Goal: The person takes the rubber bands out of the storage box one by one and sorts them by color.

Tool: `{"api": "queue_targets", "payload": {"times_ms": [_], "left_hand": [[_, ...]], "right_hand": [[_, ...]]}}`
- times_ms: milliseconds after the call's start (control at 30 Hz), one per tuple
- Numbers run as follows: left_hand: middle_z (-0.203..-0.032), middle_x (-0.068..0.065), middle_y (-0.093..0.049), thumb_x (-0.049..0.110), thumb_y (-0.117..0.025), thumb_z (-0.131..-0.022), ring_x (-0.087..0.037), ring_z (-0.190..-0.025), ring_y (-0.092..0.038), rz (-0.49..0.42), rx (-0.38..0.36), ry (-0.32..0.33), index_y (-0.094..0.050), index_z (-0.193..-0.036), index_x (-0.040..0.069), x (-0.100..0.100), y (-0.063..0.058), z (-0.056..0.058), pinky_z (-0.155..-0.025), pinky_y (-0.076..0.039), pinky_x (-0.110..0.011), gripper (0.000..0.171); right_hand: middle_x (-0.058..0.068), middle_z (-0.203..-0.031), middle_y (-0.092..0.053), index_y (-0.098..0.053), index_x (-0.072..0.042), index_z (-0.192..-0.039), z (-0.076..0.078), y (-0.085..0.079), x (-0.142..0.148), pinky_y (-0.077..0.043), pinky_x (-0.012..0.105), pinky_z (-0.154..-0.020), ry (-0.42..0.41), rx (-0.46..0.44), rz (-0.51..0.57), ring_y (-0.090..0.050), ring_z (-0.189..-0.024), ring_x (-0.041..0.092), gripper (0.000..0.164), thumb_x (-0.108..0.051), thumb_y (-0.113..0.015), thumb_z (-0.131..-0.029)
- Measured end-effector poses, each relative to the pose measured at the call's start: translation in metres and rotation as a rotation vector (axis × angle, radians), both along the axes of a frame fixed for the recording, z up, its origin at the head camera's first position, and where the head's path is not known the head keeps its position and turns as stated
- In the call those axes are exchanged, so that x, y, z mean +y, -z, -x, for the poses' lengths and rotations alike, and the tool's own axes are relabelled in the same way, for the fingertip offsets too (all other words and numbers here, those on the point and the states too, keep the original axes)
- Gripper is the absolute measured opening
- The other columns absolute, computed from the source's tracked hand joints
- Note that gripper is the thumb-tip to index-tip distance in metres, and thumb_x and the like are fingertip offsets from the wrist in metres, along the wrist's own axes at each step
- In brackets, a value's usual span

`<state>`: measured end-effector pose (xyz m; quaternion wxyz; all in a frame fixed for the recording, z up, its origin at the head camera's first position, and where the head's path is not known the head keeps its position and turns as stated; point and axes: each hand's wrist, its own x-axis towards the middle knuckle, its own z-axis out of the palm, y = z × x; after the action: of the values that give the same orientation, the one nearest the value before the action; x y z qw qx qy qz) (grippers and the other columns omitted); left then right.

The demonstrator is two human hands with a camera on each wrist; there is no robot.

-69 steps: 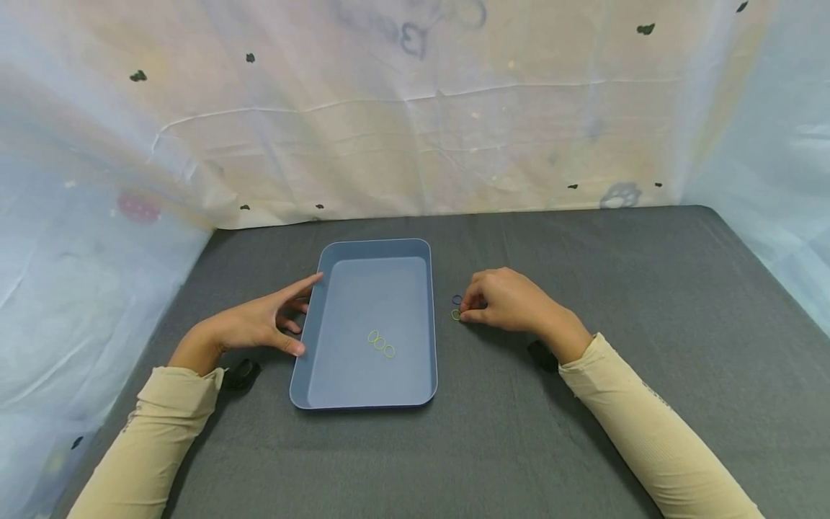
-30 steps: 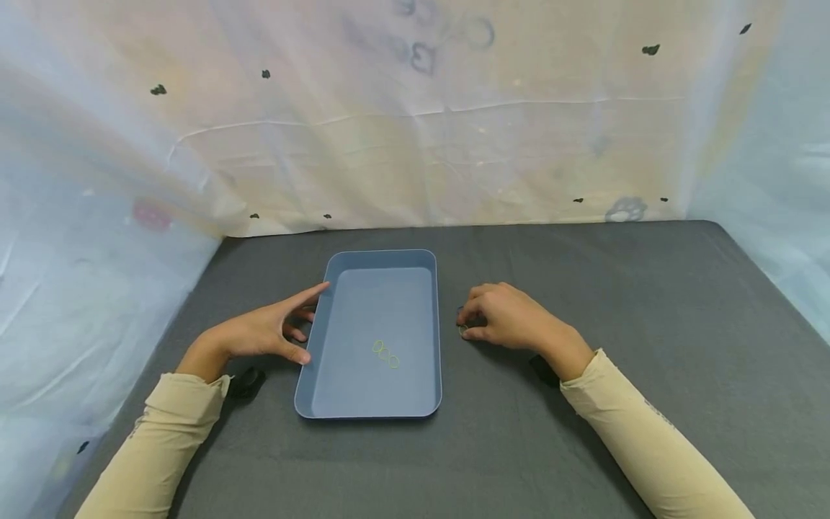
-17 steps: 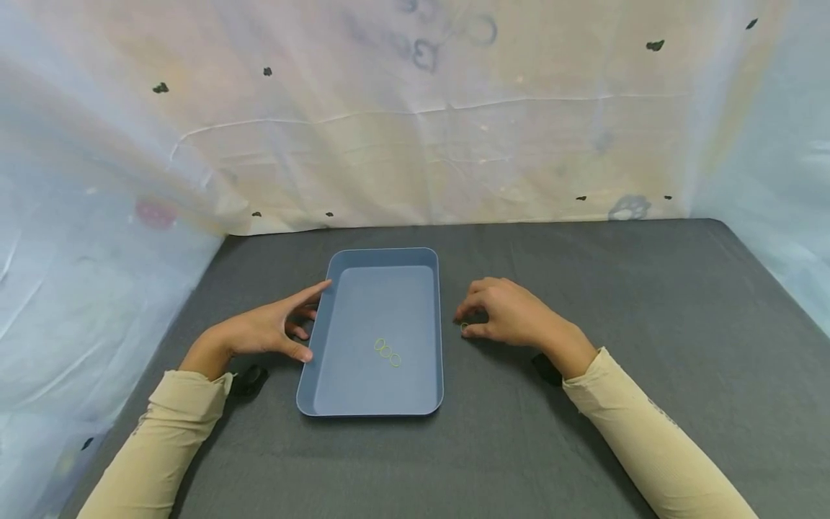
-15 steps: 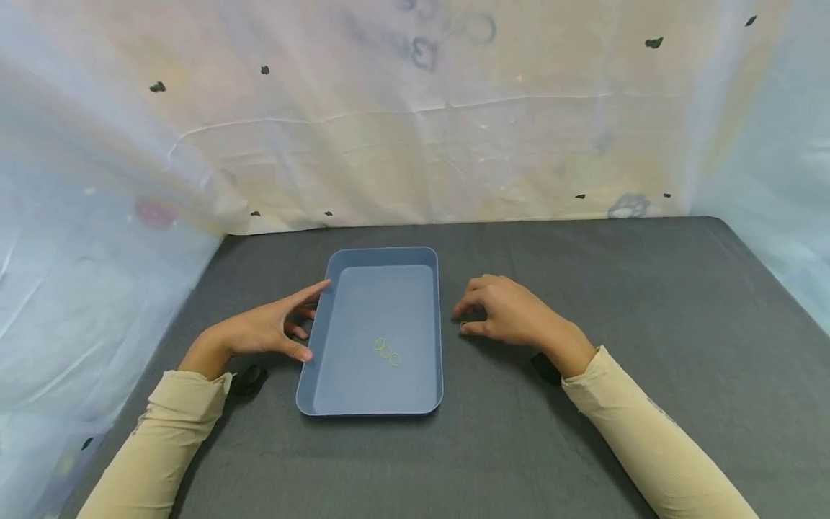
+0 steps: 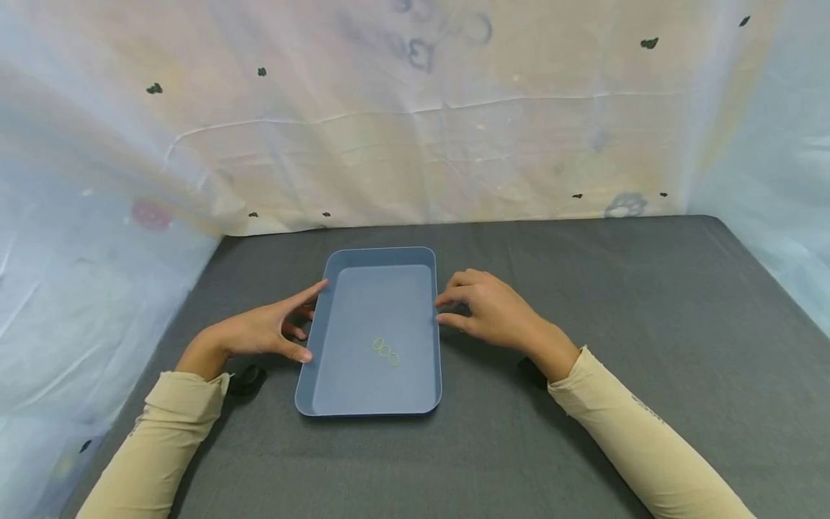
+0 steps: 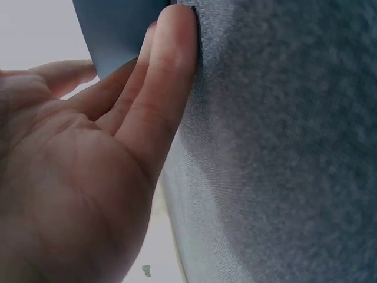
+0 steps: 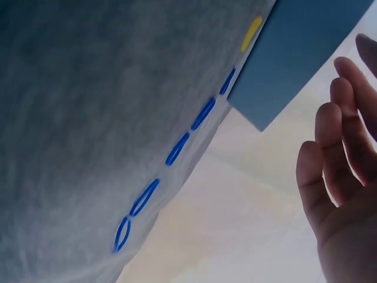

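Observation:
My left hand (image 5: 262,328) rests at the left side of a blue-grey rectangular tray (image 5: 433,346). In the left wrist view, its straight fingers (image 6: 159,100) lie against the tray's outer wall (image 6: 121,29). My right hand (image 5: 496,310) is beside the tray's right rim, thumb and index fingertips apart, with nothing visible between them. Several thin yellow rings (image 5: 385,352) lie in a slanting row on the tray floor. In the right wrist view, a yellow ring (image 7: 251,33) and several blue rings (image 7: 177,148) lie in a line on the cloth beside the tray; the head view hides them behind the hand.
A dark grey cloth (image 5: 583,274) covers the table. Behind it hangs a pale patterned curtain (image 5: 415,158), with light blue sheeting (image 5: 78,288) at the sides. A black strap (image 5: 246,380) is at the left wrist.
My right hand has shifted left from the rings on the cloth to the tray's right rim, its thumb and index finger now apart. The left hand keeps its place on the tray.

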<state>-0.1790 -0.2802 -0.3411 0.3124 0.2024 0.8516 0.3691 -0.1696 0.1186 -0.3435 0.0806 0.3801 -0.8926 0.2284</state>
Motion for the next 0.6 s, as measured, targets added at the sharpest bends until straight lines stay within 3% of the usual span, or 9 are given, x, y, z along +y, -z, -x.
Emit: {"api": "queue_targets", "payload": {"times_ms": [600], "left_hand": [[-0.159, -0.023, -0.022, 0.029, -0.08, -0.085, -0.035, -0.124, -0.048, 0.005, 0.002, 0.013, 0.009, -0.16, 0.035, 0.003, -0.001, -0.001, -0.09, -0.051, -0.038, 0.116]], "right_hand": [[-0.003, -0.099, -0.069, -0.079, -0.018, -0.104, -0.011, -0.003, -0.037, -0.05, 0.031, -0.083, -0.115, 0.012, -0.032, -0.06, -0.094, 0.013, 0.02, -0.03, -0.077, -0.088]]}}
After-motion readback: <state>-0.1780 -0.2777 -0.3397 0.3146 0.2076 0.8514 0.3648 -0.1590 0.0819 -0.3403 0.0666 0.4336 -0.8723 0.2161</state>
